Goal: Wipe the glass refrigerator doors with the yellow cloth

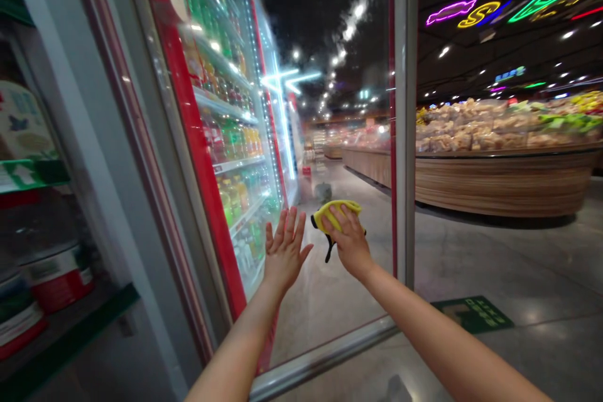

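A framed glass door (325,301) stands in front of me, with a metal and red edge on its right side. My left hand (284,248) is spread flat towards the glass, fingers apart and nothing in it. Just to the right, my right hand (351,242) presses a yellow cloth (348,206) with dark trim against the pane. A dark strap hangs down from the cloth. The palm side of both hands is hidden from me.
At left, a lit drinks fridge (230,132) holds rows of bottles. Nearer on the left is a shelf (70,339) with jars. A wood-sided display counter (499,182) with bagged goods curves at right. A green floor mat (475,314) lies beyond the door's right edge.
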Demonstrator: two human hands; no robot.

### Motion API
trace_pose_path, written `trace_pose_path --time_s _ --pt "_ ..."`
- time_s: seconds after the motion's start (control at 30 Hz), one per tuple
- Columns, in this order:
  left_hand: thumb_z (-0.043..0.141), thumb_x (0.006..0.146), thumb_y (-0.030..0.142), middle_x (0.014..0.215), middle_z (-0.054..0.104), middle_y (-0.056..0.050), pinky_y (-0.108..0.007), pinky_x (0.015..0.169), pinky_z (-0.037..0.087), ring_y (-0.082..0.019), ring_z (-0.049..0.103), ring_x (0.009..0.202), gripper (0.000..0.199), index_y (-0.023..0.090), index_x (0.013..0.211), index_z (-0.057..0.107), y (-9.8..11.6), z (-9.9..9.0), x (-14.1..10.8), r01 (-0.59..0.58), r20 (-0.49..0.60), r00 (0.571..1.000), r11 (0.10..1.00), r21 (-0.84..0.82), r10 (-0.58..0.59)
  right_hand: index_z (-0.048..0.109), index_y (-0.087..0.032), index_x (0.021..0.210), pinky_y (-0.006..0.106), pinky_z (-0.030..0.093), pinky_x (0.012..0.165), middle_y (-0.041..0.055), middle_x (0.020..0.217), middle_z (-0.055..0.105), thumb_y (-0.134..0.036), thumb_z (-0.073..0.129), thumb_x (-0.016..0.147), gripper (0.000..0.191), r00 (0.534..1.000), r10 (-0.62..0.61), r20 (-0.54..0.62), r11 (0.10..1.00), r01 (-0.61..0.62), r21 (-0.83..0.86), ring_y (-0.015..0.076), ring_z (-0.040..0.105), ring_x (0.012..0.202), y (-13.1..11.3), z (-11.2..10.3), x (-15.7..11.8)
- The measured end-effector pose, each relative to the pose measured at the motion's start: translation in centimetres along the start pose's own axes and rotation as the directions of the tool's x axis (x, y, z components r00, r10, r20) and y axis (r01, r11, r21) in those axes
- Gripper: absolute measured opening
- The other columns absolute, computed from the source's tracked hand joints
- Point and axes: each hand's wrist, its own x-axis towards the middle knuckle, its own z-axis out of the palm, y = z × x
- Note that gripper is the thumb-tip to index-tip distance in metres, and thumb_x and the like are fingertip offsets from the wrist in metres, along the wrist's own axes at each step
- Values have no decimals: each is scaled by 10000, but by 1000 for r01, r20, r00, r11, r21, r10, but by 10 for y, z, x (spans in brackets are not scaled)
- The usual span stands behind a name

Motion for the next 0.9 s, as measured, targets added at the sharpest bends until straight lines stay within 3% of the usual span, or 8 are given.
trace_pose_path --time_s 0.1,0.27,0.37,0.47,0.53,0.67,0.8,0.9 --pt "689 903 495 1699 176 -93 -472 1296 10 -254 89 1586 1024 261 1638 16 -7 -7 -5 -20 45 999 1000 -8 20 554 -347 1452 537 344 1226 26 1543 523 -18 412 959 610 1000 -6 24 1000 6 14 223 283 1537 3 -5 -8" --pt "737 857 523 1699 186 -93 -534 1280 -53 -286 15 1588 1067 267 1639 57 -21 -10 -18 42 32 999 999 13 -43 527 -296 1484 563 334 1221 74 1589 458 -55 420 976 572 980 170 -103 985 -168 23 253 221 1559 -10 12 23" --pt "725 864 532 1694 210 -92 -533 1276 -67 -282 36 1588 1047 274 1637 68 -26 -7 -21 36 48 998 999 10 -37 545 -329 1464 546 313 1236 40 1568 492 -28 450 955 600 998 45 -52 999 -45 11 239 230 1555 -32 21 23" --pt "727 862 532 1696 202 -95 -531 1277 -57 -285 46 1587 1046 269 1637 76 -27 -8 -24 33 77 996 999 10 -34 576 -360 1428 508 318 1239 6 1528 541 -3 463 936 619 996 -87 6 996 87 10 214 280 1536 -36 17 8" --pt "737 850 541 1701 182 -98 -541 1274 -63 -290 36 1588 1064 274 1637 72 -29 -12 -29 47 89 995 999 14 -48 567 -357 1439 512 330 1231 11 1535 532 1 441 937 629 1000 -24 -18 1000 24 5 217 293 1530 -31 13 7" --pt "741 838 559 1700 180 -103 -587 1249 -112 -304 8 1586 1079 293 1635 63 -34 -14 -40 90 91 992 995 34 -93 534 -334 1476 563 334 1213 53 1574 481 -48 404 975 592 977 161 -142 987 -163 -4 255 259 1541 -35 19 31" --pt "738 838 564 1695 195 -109 -604 1248 -91 -307 6 1584 1069 291 1634 78 -36 -10 -43 86 115 989 996 35 -90 539 -347 1469 562 298 1230 36 1565 499 -68 429 989 567 997 24 -69 1000 -25 -10 256 265 1537 -59 26 34" --pt "736 834 576 1694 200 -103 -594 1257 -70 -304 33 1584 1064 294 1634 94 -36 -12 -44 94 124 988 995 32 -98 557 -377 1446 516 312 1232 4 1535 537 -70 461 981 565 994 -104 24 995 103 3 227 325 1510 -56 17 16"
